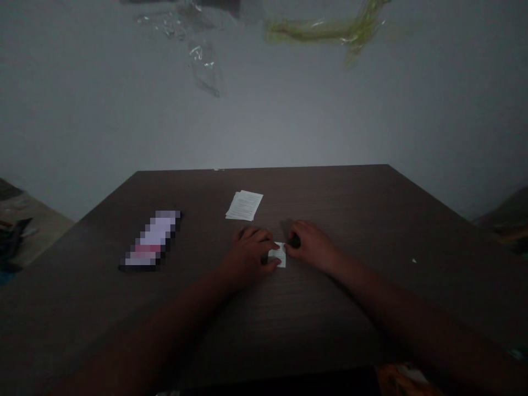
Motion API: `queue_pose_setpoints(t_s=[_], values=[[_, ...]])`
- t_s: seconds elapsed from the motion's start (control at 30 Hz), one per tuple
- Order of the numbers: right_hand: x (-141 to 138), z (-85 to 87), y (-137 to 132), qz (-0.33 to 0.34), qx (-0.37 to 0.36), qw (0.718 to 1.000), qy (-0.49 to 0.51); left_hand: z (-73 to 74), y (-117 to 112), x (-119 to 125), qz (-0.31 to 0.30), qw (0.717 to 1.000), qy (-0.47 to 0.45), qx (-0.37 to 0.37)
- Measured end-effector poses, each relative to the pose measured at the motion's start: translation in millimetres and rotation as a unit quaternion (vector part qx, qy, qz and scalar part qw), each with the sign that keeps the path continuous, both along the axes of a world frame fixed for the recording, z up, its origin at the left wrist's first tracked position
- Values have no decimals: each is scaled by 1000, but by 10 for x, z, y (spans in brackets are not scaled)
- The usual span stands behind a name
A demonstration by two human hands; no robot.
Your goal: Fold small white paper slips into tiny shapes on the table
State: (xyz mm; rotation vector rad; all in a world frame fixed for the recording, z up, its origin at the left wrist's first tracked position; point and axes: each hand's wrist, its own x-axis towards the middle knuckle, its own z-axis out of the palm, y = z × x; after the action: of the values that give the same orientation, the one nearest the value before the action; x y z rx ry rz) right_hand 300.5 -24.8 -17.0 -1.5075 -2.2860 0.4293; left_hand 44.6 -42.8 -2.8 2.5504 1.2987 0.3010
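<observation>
A small white piece of paper (pixel 280 255) lies on the dark wooden table (pixel 350 220), near its middle. My left hand (pixel 250 256) rests on the table with curled fingers, and its thumb and fingertips pinch the paper's left edge. My right hand (pixel 311 245) is curled too, pressing the paper's right edge with its fingertips. Both hands meet over the paper and hide most of it.
A folded white printed sheet (pixel 244 205) lies just beyond my hands. A blurred-out flat rectangular thing (pixel 150 240) lies to the left. A tiny white scrap (pixel 413 260) sits at the right. Clear and greenish plastic (pixel 330 30) hangs on the wall behind.
</observation>
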Motion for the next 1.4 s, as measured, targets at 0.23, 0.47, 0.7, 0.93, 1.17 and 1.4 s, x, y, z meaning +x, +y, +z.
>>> queue_pose_setpoints(t_s=[0.23, 0.47, 0.7, 0.93, 1.17, 1.4], values=[[8, 62, -222, 52, -17, 998, -21, 38, -28, 27, 10, 1000, 7, -14], [-29, 77, -261, 49, -20, 998, -21, 37, -26, 24, 9, 1000, 7, -12], [-72, 119, -266, 30, -58, 998, -21, 84, -57, 52, 11, 1000, 4, -9], [-59, 118, -185, 13, -98, 995, 3, 92, -63, 42, 8, 1000, 4, -7], [-68, 128, -180, 27, -90, 996, -8, 72, -48, 30, 11, 1000, 8, -5], [-104, 156, -258, 34, -60, 997, -21, 78, -35, 28, 18, 1000, 13, -18]])
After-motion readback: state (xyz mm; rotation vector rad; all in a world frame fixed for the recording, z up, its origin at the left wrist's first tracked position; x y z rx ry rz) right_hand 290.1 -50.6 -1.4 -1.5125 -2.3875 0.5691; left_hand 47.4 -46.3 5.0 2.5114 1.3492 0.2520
